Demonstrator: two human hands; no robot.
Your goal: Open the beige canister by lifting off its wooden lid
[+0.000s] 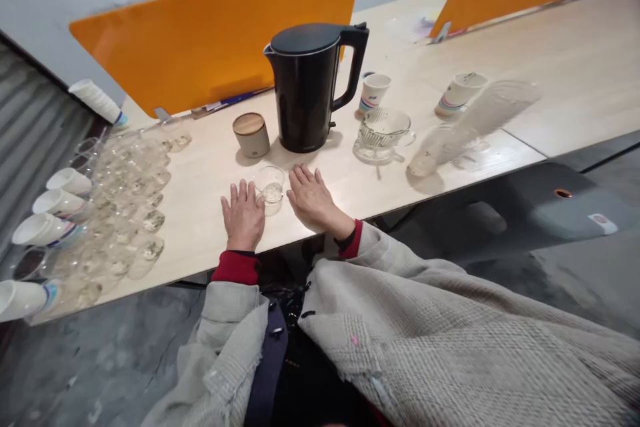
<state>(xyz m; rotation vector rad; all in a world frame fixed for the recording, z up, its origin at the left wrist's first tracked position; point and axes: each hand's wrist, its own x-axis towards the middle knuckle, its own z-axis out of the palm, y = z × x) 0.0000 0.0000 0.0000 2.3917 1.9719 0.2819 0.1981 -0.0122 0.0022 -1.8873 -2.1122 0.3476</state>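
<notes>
A clear plastic cup [271, 188] with a little dark matter in its bottom stands on the table between my hands. My left hand [244, 215] lies flat just left of the cup, fingers spread. On the cup's other side my right hand [313, 197] rests on the tabletop, fingers stretched out and holding nothing. Behind them are a grey canister [253, 141] with a wooden lid and a black electric kettle [306, 90]. To the right stands a clear ribbed glass dripper [383, 130].
Many clear cups [123, 200] with dark bits crowd the table's left end, beside white paper cups [43, 228]. Right of the kettle stand a paper cup [374, 90], another paper cup [460, 92] and a tilted stack of clear cups [480, 120]. Orange dividers [215, 33] line the back.
</notes>
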